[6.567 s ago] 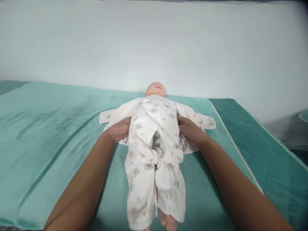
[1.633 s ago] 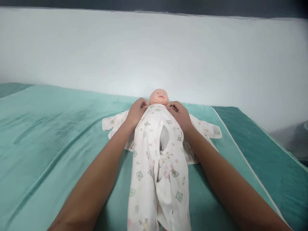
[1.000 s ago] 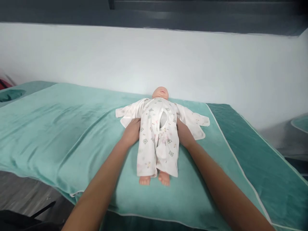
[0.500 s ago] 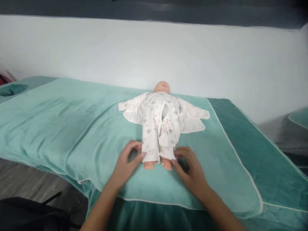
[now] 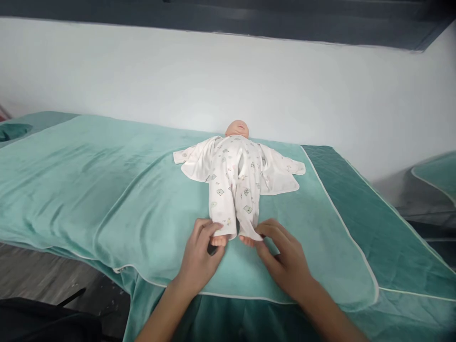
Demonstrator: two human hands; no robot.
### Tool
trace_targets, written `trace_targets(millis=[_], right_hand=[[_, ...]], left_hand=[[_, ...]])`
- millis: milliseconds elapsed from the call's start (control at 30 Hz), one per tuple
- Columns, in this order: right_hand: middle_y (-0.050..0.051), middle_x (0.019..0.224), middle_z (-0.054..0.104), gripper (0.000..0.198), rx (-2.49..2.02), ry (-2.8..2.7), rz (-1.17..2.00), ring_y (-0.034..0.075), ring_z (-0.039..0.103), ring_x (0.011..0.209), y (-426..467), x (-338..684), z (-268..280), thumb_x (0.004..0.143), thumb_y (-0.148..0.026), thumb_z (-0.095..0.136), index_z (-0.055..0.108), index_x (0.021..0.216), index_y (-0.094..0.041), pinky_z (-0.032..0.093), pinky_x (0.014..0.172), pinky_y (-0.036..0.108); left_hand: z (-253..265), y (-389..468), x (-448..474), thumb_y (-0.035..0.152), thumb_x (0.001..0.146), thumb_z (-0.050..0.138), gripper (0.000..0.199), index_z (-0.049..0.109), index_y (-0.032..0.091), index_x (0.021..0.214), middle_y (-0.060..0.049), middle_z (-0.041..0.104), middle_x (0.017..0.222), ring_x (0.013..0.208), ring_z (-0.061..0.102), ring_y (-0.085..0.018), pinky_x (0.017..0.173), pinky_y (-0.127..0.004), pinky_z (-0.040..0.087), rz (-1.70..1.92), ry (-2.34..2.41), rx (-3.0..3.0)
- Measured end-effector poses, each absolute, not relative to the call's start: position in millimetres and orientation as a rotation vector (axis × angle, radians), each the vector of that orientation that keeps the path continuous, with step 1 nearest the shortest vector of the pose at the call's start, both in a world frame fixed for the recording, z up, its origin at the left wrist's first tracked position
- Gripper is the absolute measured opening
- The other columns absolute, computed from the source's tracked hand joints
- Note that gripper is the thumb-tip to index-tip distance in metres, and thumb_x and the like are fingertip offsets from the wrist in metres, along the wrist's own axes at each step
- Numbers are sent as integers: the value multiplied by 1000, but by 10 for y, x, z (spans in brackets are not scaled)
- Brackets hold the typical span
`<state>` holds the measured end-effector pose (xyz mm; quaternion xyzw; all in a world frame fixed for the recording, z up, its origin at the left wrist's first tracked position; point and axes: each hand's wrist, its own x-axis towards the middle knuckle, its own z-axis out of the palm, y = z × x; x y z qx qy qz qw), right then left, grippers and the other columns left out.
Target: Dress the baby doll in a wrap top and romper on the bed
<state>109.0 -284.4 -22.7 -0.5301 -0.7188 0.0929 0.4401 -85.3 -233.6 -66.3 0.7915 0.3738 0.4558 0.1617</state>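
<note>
Near the bed's (image 5: 384, 237) front edge, right hand (image 5: 287, 256) pinched one doll's (image 5: 228, 175) cuff (image 5: 252, 232); left hand (image 5: 197, 259), grip unclear, touched another cuff (image 5: 226, 232).

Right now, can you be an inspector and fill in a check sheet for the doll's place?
Surface: light green cloth, creased, over a darker green cover.
Main things: doll lying face up, in printed trousers; white top spread at both sides.
Clutter: dark object at lower left, too dark to name.
Left hand: fingers at the hem of one trouser leg, by a foot; grip unclear.
Right hand: pinches the other leg's hem, stretched outward.
Cables: nothing seen.
Surroundings: pale wall behind, dark band above, gray floor.
</note>
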Motion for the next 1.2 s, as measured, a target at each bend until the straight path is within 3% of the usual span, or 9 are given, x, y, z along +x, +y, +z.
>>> trace_targets(millis=[167, 367, 600, 733, 900, 1033, 1200], right_hand=[[2, 81, 59, 11, -1405, -1938, 199, 17, 56, 72, -2862, 1098, -212, 90, -15, 55, 53, 97, -24, 46, 63, 30], [10, 109, 64, 23, -1444, -1975, 29, 26, 60, 100, -2772, 939, -199, 89, -25, 62, 53, 111, -24, 49, 81, 42], [6, 97, 65, 18, -1575, -2078, -47, 26, 57, 95, -2534, 622, -97, 82, -12, 60, 55, 97, -22, 43, 82, 43], [3, 86, 63, 15, -1582, -2102, 45, 24, 57, 87, -2479, 588, -134, 83, -17, 64, 50, 87, -22, 42, 82, 41], [2, 83, 63, 15, -1528, -2049, 64, 22, 56, 84, -2515, 593, -151, 85, -8, 54, 53, 89, -22, 41, 80, 39], [2, 76, 58, 11, -1416, -2020, 67, 19, 53, 76, -2606, 610, -116, 87, -10, 50, 53, 85, -20, 41, 75, 36], [3, 88, 62, 7, -1361, -2158, 94, 21, 54, 86, -2726, 676, -131, 93, -15, 51, 56, 96, -20, 41, 80, 38]], left_hand=[[-626, -2340, -955, 11, 86, 62, 30, 53, 25, 110, -2, 52, 95, 86, 58, -15, 74, -28, 51, 1397, 1113, 2193], [-612, -2344, -951, 16, 85, 66, 27, 54, 26, 108, -1, 55, 91, 83, 58, -16, 72, -29, 50, 1415, 1105, 2116], [-580, -2295, -1011, 21, 84, 69, 30, 56, 28, 110, -1, 57, 92, 83, 59, -17, 71, -30, 50, 1366, 1098, 2051], [-560, -2282, -1053, 20, 84, 69, 30, 57, 29, 111, 0, 58, 93, 84, 59, -16, 72, -29, 50, 1349, 1071, 2059], [-529, -2269, -1091, 20, 84, 69, 32, 57, 30, 113, 0, 59, 96, 87, 59, -16, 76, -30, 51, 1329, 1025, 2107], [-589, -2254, -1144, 18, 85, 68, 32, 56, 28, 112, 0, 59, 95, 87, 59, -16, 77, -29, 50, 1359, 1054, 2120], [-717, -2267, -1153, 18, 87, 65, 31, 55, 25, 115, -1, 59, 94, 85, 60, -16, 75, -29, 51, 1266, 1168, 2161]])
